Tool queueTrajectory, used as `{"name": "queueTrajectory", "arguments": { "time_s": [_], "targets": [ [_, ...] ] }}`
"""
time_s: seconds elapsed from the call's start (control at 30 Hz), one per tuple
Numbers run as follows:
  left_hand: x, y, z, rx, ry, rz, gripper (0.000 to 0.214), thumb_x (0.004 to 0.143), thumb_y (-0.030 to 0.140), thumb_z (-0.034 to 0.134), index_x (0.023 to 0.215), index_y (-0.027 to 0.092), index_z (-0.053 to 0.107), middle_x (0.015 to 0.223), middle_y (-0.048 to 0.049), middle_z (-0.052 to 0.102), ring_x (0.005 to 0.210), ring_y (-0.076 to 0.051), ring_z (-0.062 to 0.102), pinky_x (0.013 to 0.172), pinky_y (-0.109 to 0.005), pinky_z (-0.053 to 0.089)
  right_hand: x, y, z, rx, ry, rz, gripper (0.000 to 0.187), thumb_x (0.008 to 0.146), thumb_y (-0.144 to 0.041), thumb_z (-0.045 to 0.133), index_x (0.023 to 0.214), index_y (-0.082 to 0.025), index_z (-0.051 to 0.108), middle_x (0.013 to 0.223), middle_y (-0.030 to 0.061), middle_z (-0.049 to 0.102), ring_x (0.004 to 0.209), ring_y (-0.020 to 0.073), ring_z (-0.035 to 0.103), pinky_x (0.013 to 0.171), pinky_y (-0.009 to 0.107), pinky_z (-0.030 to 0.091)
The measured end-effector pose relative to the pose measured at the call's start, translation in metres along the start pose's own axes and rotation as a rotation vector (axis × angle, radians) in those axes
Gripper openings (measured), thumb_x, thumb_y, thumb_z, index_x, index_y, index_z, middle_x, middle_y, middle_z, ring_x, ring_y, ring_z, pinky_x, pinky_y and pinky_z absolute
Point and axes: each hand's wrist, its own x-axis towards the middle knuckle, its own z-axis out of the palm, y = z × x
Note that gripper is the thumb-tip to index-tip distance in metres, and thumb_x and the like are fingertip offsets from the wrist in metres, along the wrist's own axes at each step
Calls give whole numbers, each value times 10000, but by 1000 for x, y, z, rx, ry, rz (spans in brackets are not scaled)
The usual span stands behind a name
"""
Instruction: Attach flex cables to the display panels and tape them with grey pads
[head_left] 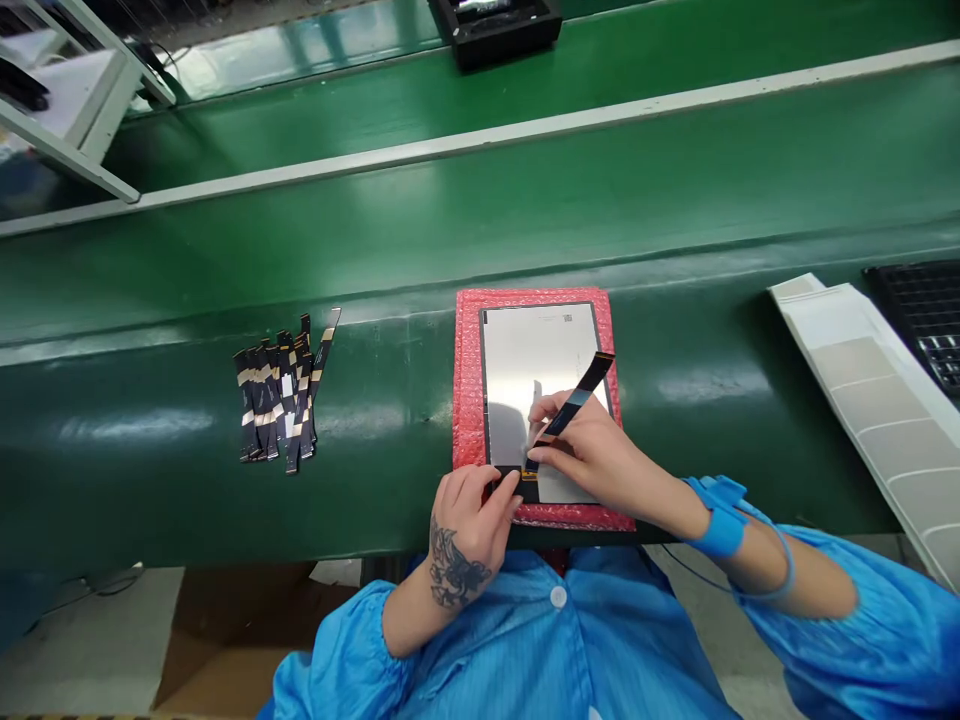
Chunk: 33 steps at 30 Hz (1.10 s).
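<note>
In front of me an LCD panel [517,350] lies with its silvery back up on a pink bubble-wrap sheet [469,400]. My right hand [581,450] pinches a black flex cable [576,402], whose lower end is at the small gold connector [529,475] near the panel's bottom edge. The cable's upper end slants up and to the right. My left hand [474,520] rests on the panel's lower left edge, its fingertips beside the connector. Its fingers are bent and seem to press down, with nothing visible in them. Whether the cable is joined to the connector cannot be made out.
To the left lies a pile of black flex cables [281,395]. On the right are a stack of pale grey panels [862,390] and a black tray [926,310]. A white rail [480,140] crosses behind, with a black box [499,35] beyond. A blue wrist strap [724,520] trails a cord.
</note>
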Motion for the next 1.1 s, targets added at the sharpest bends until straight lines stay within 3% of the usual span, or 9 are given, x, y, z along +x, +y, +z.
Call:
{"name": "queueTrajectory", "arguments": {
  "time_s": [0.2, 0.37, 1.1],
  "targets": [
    [-3, 0, 3, -41, -51, -13, 242, 866, 158, 530, 1072, 154, 657, 892, -80, 617, 865, -196, 540, 749, -315, 463, 6, 4, 2, -34, -89, -12, 158, 822, -212, 635, 678, -163, 678, 1059, 107, 627, 1015, 284, 504, 885, 479, 423],
    [0, 3, 3, -71, -92, -21, 302, 858, 127, 473, 1097, 152, 656, 906, -87, 597, 887, -205, 526, 770, -330, 443, 4, 11, -4, 12, -38, 2, 177, 848, -219, 593, 702, -175, 683, 1059, 106, 616, 1034, 273, 503, 914, 477, 418],
    [-8, 4, 2, -165, -51, -23, 275, 822, 53, 521, 1036, 153, 661, 920, -94, 622, 903, -203, 548, 777, -337, 500, 6, 0, 2, -33, -113, -48, 186, 852, -190, 563, 700, -158, 665, 1131, 112, 577, 1069, 283, 486, 914, 486, 429]
  ]
}}
